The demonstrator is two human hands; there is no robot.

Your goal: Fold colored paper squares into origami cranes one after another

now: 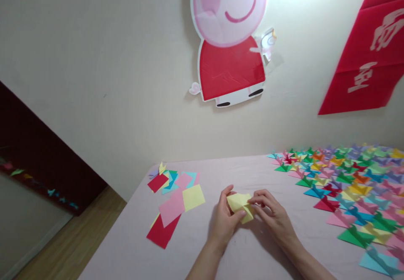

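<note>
A pale yellow sheet of origami paper (pixel 239 201), partly folded with creases across it, is held between both hands just over the table. My left hand (pixel 223 217) grips its left side, thumb in front and fingers behind. On the right edge, my right hand (pixel 272 211) pinches the paper between thumb and fingertips. Loose square sheets in pink (pixel 172 208), yellow (pixel 193 198) and red (pixel 164 231) lie to the left of my hands.
Rows of folded paper cranes (pixel 350 187) in many colours cover the table's right side. A small yellow folded piece (pixel 162 168) stands at the back left. Behind the table (pixel 126 246), the wall carries a pig cutout (pixel 233 69) and a red banner (pixel 356 61).
</note>
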